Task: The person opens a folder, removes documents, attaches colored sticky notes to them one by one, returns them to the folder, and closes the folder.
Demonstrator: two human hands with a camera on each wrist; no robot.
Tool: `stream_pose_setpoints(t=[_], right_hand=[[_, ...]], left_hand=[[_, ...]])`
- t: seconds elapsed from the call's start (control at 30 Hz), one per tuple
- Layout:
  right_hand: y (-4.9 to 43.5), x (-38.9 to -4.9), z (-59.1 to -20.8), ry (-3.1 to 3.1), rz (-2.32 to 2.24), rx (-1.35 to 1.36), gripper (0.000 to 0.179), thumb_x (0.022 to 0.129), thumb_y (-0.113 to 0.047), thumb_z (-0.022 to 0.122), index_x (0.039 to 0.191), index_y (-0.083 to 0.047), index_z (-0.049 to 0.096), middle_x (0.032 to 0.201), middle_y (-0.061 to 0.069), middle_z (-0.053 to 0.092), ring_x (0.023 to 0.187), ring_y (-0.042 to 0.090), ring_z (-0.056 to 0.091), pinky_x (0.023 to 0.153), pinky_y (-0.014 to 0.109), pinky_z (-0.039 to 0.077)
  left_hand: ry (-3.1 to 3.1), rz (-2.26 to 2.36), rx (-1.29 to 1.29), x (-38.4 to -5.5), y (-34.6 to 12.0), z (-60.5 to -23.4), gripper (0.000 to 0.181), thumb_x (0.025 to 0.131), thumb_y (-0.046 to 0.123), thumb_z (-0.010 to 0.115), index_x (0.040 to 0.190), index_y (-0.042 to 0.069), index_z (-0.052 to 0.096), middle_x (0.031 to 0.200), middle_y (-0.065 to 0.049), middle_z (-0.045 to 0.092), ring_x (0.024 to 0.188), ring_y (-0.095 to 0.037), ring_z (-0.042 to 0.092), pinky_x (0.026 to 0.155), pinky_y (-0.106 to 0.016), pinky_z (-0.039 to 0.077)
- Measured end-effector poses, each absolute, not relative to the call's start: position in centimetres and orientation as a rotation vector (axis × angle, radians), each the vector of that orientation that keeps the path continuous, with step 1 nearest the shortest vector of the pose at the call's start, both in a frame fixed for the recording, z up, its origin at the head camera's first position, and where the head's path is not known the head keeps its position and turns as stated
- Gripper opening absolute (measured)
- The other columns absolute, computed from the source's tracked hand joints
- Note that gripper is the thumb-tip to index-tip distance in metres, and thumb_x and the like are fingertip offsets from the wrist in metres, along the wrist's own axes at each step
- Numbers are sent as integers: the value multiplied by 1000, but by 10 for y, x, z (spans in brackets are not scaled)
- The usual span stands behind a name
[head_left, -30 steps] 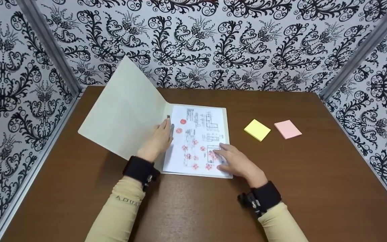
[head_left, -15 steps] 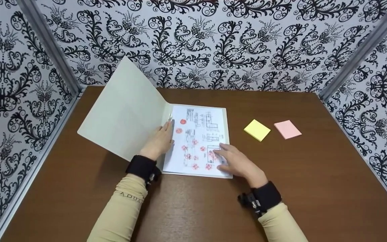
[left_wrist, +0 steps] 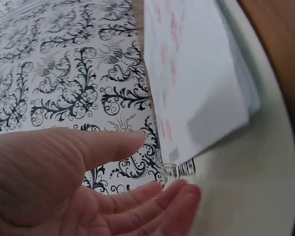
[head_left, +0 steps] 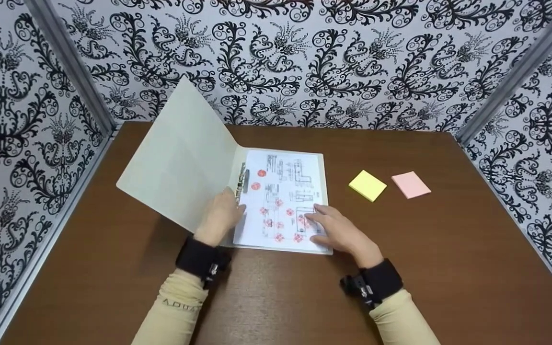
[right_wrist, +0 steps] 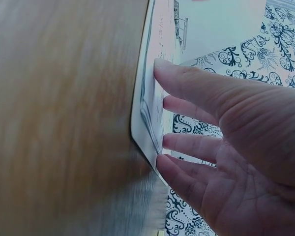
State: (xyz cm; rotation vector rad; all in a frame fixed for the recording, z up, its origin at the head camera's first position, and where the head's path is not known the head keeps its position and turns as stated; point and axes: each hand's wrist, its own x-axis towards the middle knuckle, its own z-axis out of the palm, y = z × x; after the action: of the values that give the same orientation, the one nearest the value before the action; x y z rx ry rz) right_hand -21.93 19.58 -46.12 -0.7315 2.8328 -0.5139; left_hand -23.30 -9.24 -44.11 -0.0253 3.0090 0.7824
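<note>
A pale cardboard folder stands with its cover raised to the left. Inside lies a stack of papers printed with drawings and red stamps. At the fold a metal binder clip shows, its nearer part hidden by my left hand. That hand lies beside the fold with its thumb apart from the fingers and nothing between them; the left wrist view puts the fingertips close to the clip. My right hand rests its fingertips on the lower right of the top sheet, fingers spread in the right wrist view.
To the right of the folder, a yellow sticky-note pad and a pink sticky-note pad lie on the brown table. Patterned walls enclose the table at the back and both sides.
My left hand has slid along the fold toward the near edge, uncovering more of the metal clip. The raised cover has shifted slightly right. My right hand stays put.
</note>
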Motion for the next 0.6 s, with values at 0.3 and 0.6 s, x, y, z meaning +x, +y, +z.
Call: stream_pose_setpoints(t=[0.3, 0.6], right_hand=[[197, -220, -462, 2832, -558, -744, 53, 88, -13, 74, 137, -1, 58, 153, 29, 41, 142, 46, 38, 118, 56, 34], [196, -221, -462, 2798, -654, -735, 50, 90, -14, 70, 137, 0, 57, 153, 27, 41, 144, 44, 37, 118, 56, 34]], left_hand=[[2950, 899, -23, -226, -91, -446, 45, 96, 26, 62, 113, -15, 56, 99, -30, 66, 89, -41, 66, 79, -50, 56], [2892, 979, -62, -235, -94, -452, 45, 96, 27, 61, 112, -15, 57, 102, -29, 66, 89, -39, 65, 80, -49, 56]])
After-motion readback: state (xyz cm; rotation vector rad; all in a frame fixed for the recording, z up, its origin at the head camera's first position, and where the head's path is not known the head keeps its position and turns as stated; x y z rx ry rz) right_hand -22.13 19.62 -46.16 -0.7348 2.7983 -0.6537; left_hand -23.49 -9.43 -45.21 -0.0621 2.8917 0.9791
